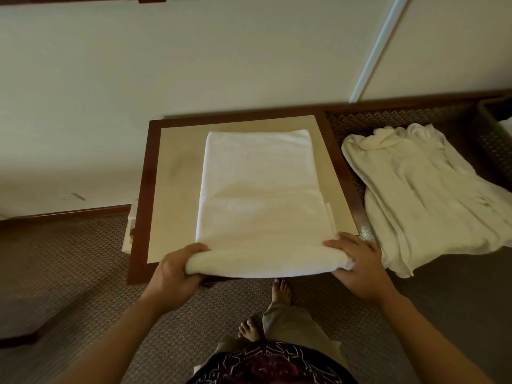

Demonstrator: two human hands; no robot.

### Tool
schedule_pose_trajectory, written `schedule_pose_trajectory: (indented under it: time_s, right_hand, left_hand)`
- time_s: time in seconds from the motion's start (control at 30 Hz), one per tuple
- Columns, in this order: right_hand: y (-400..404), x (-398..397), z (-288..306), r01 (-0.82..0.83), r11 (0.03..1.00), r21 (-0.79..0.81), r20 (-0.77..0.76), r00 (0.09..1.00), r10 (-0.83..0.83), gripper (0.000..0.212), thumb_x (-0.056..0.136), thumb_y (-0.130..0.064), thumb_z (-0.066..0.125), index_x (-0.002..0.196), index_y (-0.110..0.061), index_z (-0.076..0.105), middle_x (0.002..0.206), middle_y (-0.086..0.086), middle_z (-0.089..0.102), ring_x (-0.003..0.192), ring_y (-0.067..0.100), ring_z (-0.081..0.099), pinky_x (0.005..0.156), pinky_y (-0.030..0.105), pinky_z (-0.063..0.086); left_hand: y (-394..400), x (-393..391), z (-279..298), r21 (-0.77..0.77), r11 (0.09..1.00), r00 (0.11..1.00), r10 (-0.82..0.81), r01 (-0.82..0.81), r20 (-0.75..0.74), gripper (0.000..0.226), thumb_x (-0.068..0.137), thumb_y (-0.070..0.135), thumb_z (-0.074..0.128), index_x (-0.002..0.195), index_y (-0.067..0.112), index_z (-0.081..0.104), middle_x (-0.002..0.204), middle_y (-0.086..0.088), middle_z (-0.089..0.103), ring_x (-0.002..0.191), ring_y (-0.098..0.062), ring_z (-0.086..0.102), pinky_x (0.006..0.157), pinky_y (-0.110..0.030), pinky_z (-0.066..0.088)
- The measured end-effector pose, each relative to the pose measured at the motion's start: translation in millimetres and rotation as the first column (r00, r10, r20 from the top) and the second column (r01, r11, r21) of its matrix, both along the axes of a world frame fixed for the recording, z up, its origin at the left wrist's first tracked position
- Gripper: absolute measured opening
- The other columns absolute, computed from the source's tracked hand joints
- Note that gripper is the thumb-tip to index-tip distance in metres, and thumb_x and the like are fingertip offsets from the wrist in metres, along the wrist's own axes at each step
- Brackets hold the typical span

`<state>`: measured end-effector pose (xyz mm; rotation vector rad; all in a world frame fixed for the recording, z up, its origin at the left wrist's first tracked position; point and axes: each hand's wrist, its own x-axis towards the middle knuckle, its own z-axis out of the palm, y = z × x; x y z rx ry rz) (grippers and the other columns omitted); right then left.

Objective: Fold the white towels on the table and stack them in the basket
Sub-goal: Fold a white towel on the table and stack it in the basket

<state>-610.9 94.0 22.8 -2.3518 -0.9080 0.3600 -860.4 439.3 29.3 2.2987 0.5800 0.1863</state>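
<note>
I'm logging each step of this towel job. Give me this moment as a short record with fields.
surface: small table with a dark wood frame
towel in work: white towel, folded, lying flat on the table
left hand: grips the towel's near left corner
right hand: grips the near right corner
waiting: crumpled white towel on the floor, right of the table
basket: dark, at far right, mostly cut off

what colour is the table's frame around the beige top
Dark reddish-brown wood on the table, clearest in the head view.
</note>
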Motion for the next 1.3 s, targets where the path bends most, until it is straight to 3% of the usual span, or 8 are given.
schedule_pose_trajectory:
  time_s: [0.13, 0.4, 0.63, 0.8, 0.93, 1.07, 1.17, 1.3]
  right_hand:
    - [8.1, -3.3, 42.8, 0.172, 0.955, 0.243, -0.289, 0.952, -0.098, 0.050, 0.083, -0.001, 0.080, 0.108, -0.042, 0.066, 0.098, -0.035, 0.070, 0.096, -0.013, 0.065, 0.079, 0.007, 0.050]
    - [16.7, -8.2, 66.6, 0.334, 0.842, 0.423, -0.458, 0.881, -0.119, 0.040, 0.093, 0.008, 0.062, 0.120, -0.020, 0.065, 0.109, -0.017, 0.075, 0.104, 0.003, 0.070, 0.080, 0.015, 0.055]
    - [62.7, 29.0, 75.3, 0.401, 0.821, 0.408, -0.420, 0.880, -0.221, 0.024, 0.099, -0.021, 0.064, 0.123, -0.017, 0.067, 0.106, -0.010, 0.074, 0.096, -0.003, 0.068, 0.074, 0.011, 0.051]
    - [127.7, 92.6, 39.5, 0.484, 0.855, 0.185, -0.394, 0.834, -0.386, 0.054, 0.103, -0.048, 0.052, 0.149, -0.019, 0.046, 0.126, -0.002, 0.065, 0.112, 0.010, 0.063, 0.090, 0.030, 0.051]
    - [150.6, 99.4, 8.7, 0.392, 0.907, -0.156, -0.112, 0.905, -0.411, 0.074, 0.103, -0.058, 0.041, 0.162, -0.021, 0.014, 0.170, 0.008, 0.013, 0.153, 0.032, 0.020, 0.118, 0.058, 0.024]
    - [142.7, 65.4, -2.7, 0.067, 0.901, -0.428, -0.037, 0.995, -0.091, 0.068, 0.102, -0.066, 0.019, 0.161, -0.039, 0.000, 0.170, -0.005, -0.015, 0.157, 0.030, 0.000, 0.120, 0.065, 0.008]
    - [135.2, 35.1, 7.7, 0.149, 0.841, -0.520, 0.001, 0.985, -0.174, 0.069, 0.100, -0.069, 0.019, 0.160, -0.038, 0.009, 0.171, 0.002, 0.001, 0.150, 0.037, 0.020, 0.116, 0.066, 0.021]
    - [134.0, 14.9, 53.7, 0.056, 0.773, -0.631, -0.049, 0.992, -0.112, 0.066, 0.095, -0.076, 0.026, 0.108, -0.022, 0.061, 0.109, 0.002, 0.063, 0.102, 0.030, 0.061, 0.093, 0.046, 0.049]
  left_hand:
    - [-2.7, 9.2, 35.8, -0.267, 0.943, 0.979, 0.206, -0.197, 0.007, 0.043, 0.088, 0.010, 0.078, 0.113, 0.040, 0.060, 0.105, 0.011, 0.069, 0.096, 0.014, 0.062, 0.068, -0.007, 0.052]
    - [-22.2, 27.8, 73.6, -0.310, 0.886, 0.886, 0.417, -0.346, 0.204, 0.004, 0.098, 0.034, 0.061, 0.098, 0.032, 0.057, 0.082, 0.012, 0.067, 0.074, 0.011, 0.064, 0.053, -0.012, 0.050]
    - [15.7, 87.3, 75.4, -0.301, 0.838, 0.857, 0.504, -0.455, 0.106, 0.030, 0.101, 0.046, 0.057, 0.085, 0.021, 0.060, 0.074, 0.006, 0.061, 0.060, -0.001, 0.055, 0.051, -0.020, 0.042]
    - [71.9, 151.5, 39.9, -0.227, 0.845, 0.875, 0.464, -0.485, -0.141, 0.061, 0.104, 0.059, 0.039, 0.149, 0.018, 0.042, 0.133, -0.010, 0.061, 0.121, -0.034, 0.058, 0.094, -0.044, 0.047]
    - [59.5, 159.8, 14.9, 0.169, 0.898, 0.889, 0.432, -0.407, -0.155, 0.063, 0.103, 0.059, 0.035, 0.155, 0.023, 0.031, 0.160, -0.009, 0.035, 0.146, -0.035, 0.035, 0.118, -0.056, 0.029]
    - [4.4, 121.6, -0.8, 0.408, 0.877, 0.959, -0.169, 0.252, -0.229, 0.064, 0.099, 0.068, 0.035, 0.155, 0.037, 0.028, 0.168, 0.005, 0.021, 0.156, -0.023, 0.014, 0.124, -0.058, 0.016]
    - [-0.8, 91.5, -27.1, 0.501, 0.747, 0.886, -0.261, 0.437, -0.383, 0.074, 0.095, 0.046, 0.056, 0.158, 0.047, 0.017, 0.171, 0.005, 0.011, 0.158, -0.031, 0.005, 0.118, -0.074, 0.005]
    - [28.0, 75.4, -20.3, 0.606, 0.794, 0.883, 0.322, -0.054, -0.343, 0.098, 0.085, 0.002, 0.056, 0.161, 0.043, 0.011, 0.171, -0.004, -0.010, 0.156, -0.040, -0.004, 0.117, -0.070, 0.000]
